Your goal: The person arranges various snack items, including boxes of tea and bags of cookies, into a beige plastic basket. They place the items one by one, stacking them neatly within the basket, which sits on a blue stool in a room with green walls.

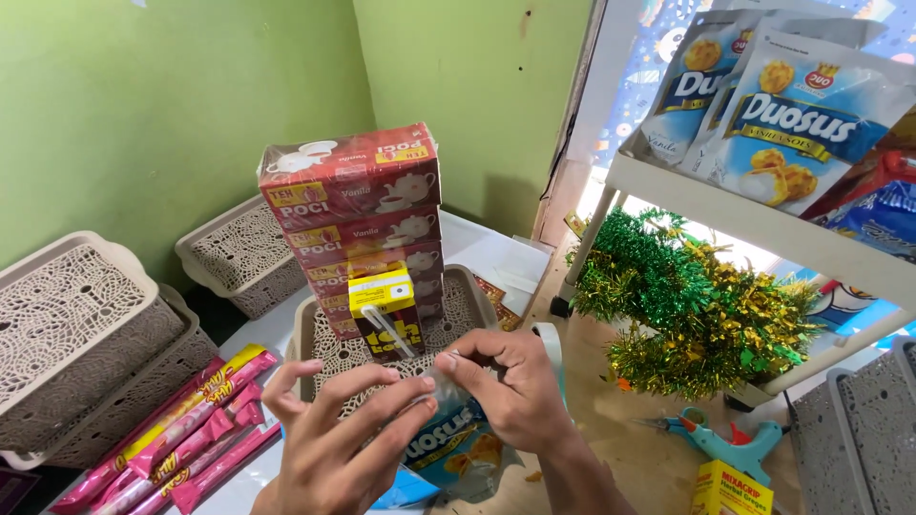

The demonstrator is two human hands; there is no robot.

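Observation:
My left hand [329,439] and my right hand [506,381] meet at the bottom centre, both pinching the top edge of a blue and silver snack pouch [456,453] that hangs below them. Just beyond the hands stands a beige lattice basket [320,334]. It holds a stack of red tea boxes [351,215] with a small yellow and brown drink carton [386,310] leaning in front. A roll of clear tape [551,345] sits by my right wrist.
Pink and yellow stick packets [181,434] lie at the lower left beside stacked beige baskets [81,329]. Green and gold tinsel [701,305] rests under a white shelf [754,229] of snack pouches [792,119]. A teal glue gun [730,441] and a yellow box [730,488] lie at the lower right.

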